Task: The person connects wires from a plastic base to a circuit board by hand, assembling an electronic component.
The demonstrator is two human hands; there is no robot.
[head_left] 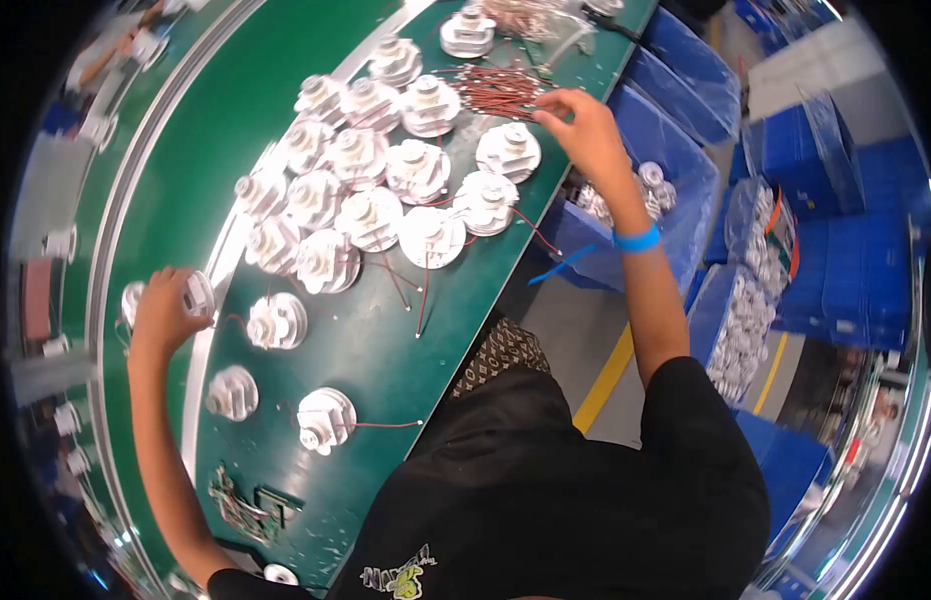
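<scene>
Left hand (168, 308) curled round white part (199, 294), right hand (583, 135) at red wires (494, 92), grip unclear

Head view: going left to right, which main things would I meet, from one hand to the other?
Left hand, green circuit boards, lone white round housing with red lead stretched right, red wire bundle, right hand.

left arm (166, 450) outstretched, left grip (166, 305) with fingers curled, thumb out to right; right arm (652, 290) extended, elbow slightly bent, right grip (586, 138) with thumb and forefinger tips close together
</scene>
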